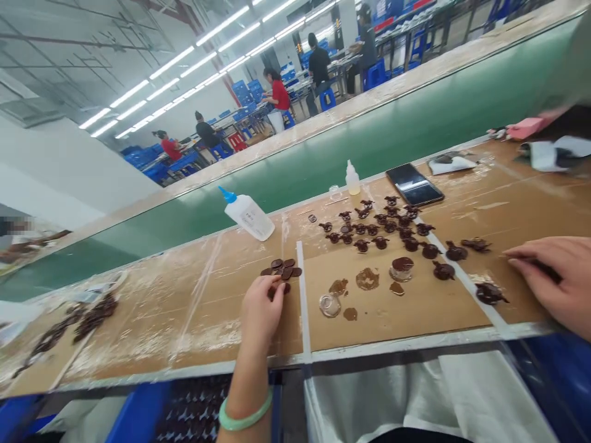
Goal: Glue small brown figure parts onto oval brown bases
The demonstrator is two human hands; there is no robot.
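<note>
My left hand (263, 307) is low over the board, thumb and fingers closed on a dark brown disc (287, 288). Several more brown discs (287, 263) lie in a small pile just beyond the fingertips. At the right, my right hand (554, 277) has its thumb and fingertips drawn together; anything between them is too small to make out. Nearest to it are a dark brown ruffled piece (476, 245) and a brown bow-like piece (490, 293). Many similar brown pieces (390, 221) are spread in the middle. A clear round pot (401, 269) with brown on top stands near them.
A white glue bottle with a blue tip (250, 215), a small dropper bottle (352, 179) and a phone (415, 183) lie along the far side. Beyond runs a green conveyor belt (323, 157). Brown strips (95, 317) lie at left. People sit working in the background.
</note>
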